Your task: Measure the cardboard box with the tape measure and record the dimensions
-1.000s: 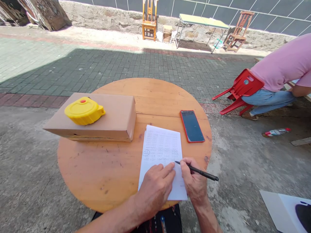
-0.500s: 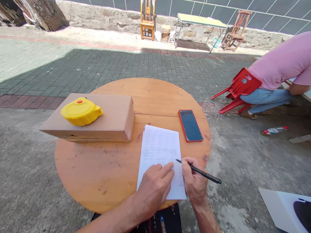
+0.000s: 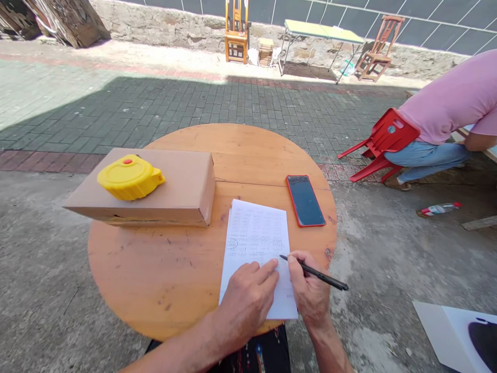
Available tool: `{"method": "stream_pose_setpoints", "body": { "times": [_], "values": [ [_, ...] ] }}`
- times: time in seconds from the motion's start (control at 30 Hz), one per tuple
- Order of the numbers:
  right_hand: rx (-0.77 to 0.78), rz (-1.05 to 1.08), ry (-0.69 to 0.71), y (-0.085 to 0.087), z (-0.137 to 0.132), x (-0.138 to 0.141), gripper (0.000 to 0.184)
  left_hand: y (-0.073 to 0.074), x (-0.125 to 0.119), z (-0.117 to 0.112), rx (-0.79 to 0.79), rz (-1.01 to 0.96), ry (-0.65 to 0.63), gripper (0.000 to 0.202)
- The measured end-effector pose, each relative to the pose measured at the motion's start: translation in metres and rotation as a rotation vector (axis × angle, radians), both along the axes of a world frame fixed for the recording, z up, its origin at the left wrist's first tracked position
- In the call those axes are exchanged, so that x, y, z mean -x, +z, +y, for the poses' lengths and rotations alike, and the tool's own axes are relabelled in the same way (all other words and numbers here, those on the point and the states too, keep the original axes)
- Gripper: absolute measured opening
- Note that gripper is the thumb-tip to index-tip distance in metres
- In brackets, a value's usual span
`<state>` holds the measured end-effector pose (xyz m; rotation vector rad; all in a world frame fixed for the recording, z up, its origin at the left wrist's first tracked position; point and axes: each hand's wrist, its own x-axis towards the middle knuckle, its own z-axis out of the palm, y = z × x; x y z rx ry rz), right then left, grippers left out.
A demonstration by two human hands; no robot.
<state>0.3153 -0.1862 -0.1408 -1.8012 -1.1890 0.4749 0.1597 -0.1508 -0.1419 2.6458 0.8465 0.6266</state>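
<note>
Sheets of white paper lie near the front of the round wooden table, with rows of small handwriting on the upper part. My left hand rests on the lower half of the paper, fingers extended and pointing up and right. In my right hand a black pen is gripped between thumb and fingers at the sheet's right edge. The pen's tip is at the right end of the lowest written row, close to my left index finger; whether it touches the paper I cannot tell.
A cardboard box carries a yellow tape measure on the table's left. Right of the paper lies a red-edged phone. A person in a pink shirt sits on a red plastic chair; a bottle lies on the ground nearby.
The pen and my right hand have shifted slightly to the left, and the pen's rear end sits a little higher. My left hand and the paper look unmoved.
</note>
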Motion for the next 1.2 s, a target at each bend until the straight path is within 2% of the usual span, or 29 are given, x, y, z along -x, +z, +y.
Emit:
{"method": "stream_pose_setpoints", "body": {
  "times": [0.27, 0.5, 0.83, 1.2],
  "values": [
    [0.018, 0.033, -0.026, -0.0001, -0.0001, -0.0011, 0.024, 0.0011, -0.0004, 0.0015, -0.011, -0.017, 0.004, 0.02],
    [0.002, 0.011, 0.006, 0.0008, -0.0016, -0.0008, 0.023, 0.0004, 0.0009, 0.0002, -0.002, -0.025, 0.002, 0.019],
    [-0.089, 0.17, -0.143, -0.0076, -0.0067, -0.001, 0.022, 0.0028, 0.0014, 0.0013, 0.015, 0.031, -0.031, 0.022],
    [0.013, 0.117, -0.089, -0.0075, -0.0035, -0.002, 0.025, -0.001, 0.0001, 0.0006, 0.007, 0.052, -0.023, 0.02]
  ]
}}
